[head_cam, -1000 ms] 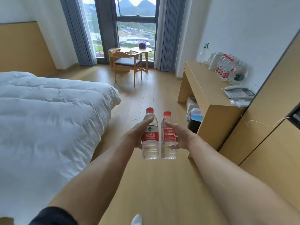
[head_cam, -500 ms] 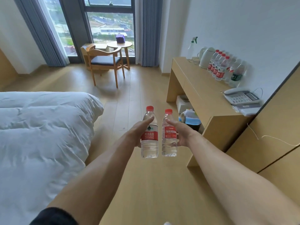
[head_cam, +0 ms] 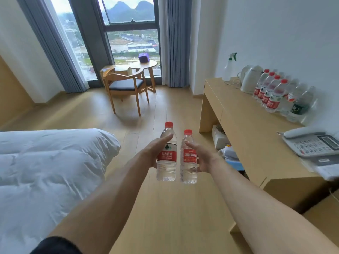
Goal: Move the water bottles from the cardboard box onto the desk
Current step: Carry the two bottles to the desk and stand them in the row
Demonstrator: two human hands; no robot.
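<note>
Wooden flooring (head_cam: 88,114) runs from the tall window (head_cam: 128,39) toward you, with a white bed (head_cam: 45,171) at your left and a long wooden tabletop (head_cam: 244,123) against the white wall at your right. By the window stand a wooden chair (head_cam: 126,87) and a small round table (head_cam: 144,66) carrying a purple object.

From the head view, both your arms reach forward over the floor. Your left hand (head_cam: 153,153) grips a water bottle (head_cam: 166,158) with a red cap and a red label, the thumb lying across its upper front; the other fingers are hidden behind it. Your right hand (head_cam: 201,156) holds a second red-capped water bottle (head_cam: 189,160), its thumb pressed against the shoulder of the bottle. Both bottles are upright, side by side and almost touching, held in the air near the tabletop's front edge and not resting on anything.

On the tabletop, along the wall, stands a row of bottles (head_cam: 273,96), most with red caps and red labels, plus one with a dark green label at the near end. Beyond them sit a white kettle (head_cam: 250,79) and a spray bottle (head_cam: 229,67). Nearer to you a white telephone (head_cam: 311,142) rests on some papers. Under the tabletop a few items show, too blurred to tell apart
</note>
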